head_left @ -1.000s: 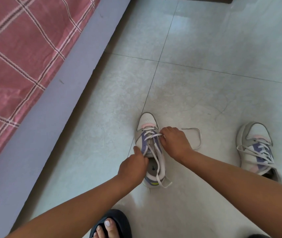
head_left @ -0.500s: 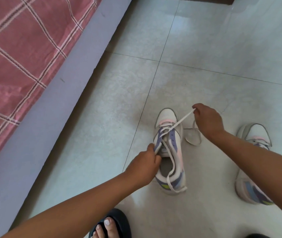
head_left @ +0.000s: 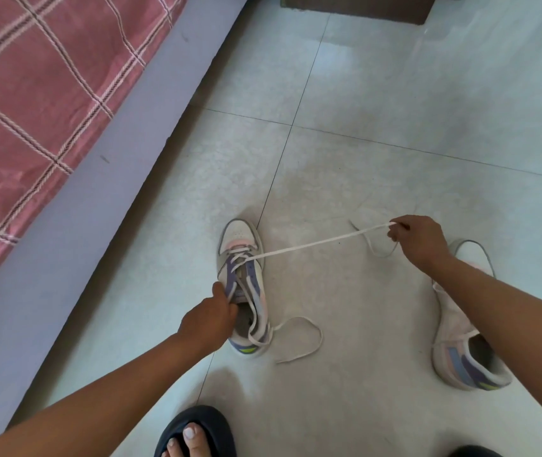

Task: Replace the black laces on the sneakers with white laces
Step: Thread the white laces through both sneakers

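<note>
A white, lilac and pink sneaker (head_left: 245, 249) stands on the tiled floor, toe pointing away from me. My left hand (head_left: 212, 319) grips its left side at the tongue and opening. My right hand (head_left: 418, 240) pinches a white lace (head_left: 312, 243), stretched taut from the sneaker's upper eyelets out to the right. The lace's free end curls on the floor below my right hand. The lace's other end (head_left: 306, 338) loops loose on the floor beside the heel. A second matching sneaker (head_left: 464, 354) stands to the right, partly hidden by my right forearm.
A bed with a pink checked sheet (head_left: 42, 100) and its grey-lilac side panel (head_left: 75, 219) runs along the left. A dark piece of furniture (head_left: 358, 6) stands at the top. My foot in a dark slipper (head_left: 197, 430) is at the bottom edge.
My right hand has drawn the white lace far out to the right, so it is now taut. The sneaker has shifted a little under my left hand.
</note>
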Demonstrator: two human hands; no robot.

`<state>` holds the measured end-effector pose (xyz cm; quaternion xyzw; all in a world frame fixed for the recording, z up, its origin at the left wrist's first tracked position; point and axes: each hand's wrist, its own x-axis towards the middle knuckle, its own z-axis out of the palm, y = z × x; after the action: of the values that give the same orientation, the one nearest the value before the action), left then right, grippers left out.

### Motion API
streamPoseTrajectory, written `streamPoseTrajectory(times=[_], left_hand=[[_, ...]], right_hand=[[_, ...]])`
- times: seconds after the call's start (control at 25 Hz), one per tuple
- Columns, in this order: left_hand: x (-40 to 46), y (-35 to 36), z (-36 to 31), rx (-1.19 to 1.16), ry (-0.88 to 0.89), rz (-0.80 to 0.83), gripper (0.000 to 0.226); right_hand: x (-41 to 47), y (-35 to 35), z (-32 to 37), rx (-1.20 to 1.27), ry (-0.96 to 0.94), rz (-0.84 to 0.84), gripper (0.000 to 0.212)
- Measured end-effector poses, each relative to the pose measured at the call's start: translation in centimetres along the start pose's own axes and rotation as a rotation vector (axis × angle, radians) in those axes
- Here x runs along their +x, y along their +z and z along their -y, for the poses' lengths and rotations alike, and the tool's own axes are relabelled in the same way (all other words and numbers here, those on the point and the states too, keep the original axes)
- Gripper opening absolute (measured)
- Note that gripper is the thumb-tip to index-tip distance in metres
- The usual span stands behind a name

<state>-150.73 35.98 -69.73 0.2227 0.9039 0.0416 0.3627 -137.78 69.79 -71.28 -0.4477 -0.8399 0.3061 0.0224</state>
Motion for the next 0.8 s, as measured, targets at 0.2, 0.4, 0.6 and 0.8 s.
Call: streamPoseTrajectory(times=[0.2, 0.4, 0.6, 0.8], left_hand=[[1.8, -4.3, -2.0, 0.185, -0.026, 0.034, 0.06], [5.0, -6.5, -5.3, -0.033, 0.304, -0.249, 0.032], [7.6, -6.4, -7.5, -0.104, 0.411, 0.125, 0.029], [9.0, -6.4, -6.6, -0.218, 0.368, 0.151, 0.024]], right_hand=[[0.4, -0.8, 0.9, 0.306, 0.023, -0.043, 0.023], [1.4, -1.8, 0.4, 0.615, 0.156, -0.197, 0.022], [1.8, -2.7, 0.4, 0.741, 0.193, -0.307, 0.015], [2.3, -4.6, -0.5, 1.022, 0.379, -0.368, 0.011]])
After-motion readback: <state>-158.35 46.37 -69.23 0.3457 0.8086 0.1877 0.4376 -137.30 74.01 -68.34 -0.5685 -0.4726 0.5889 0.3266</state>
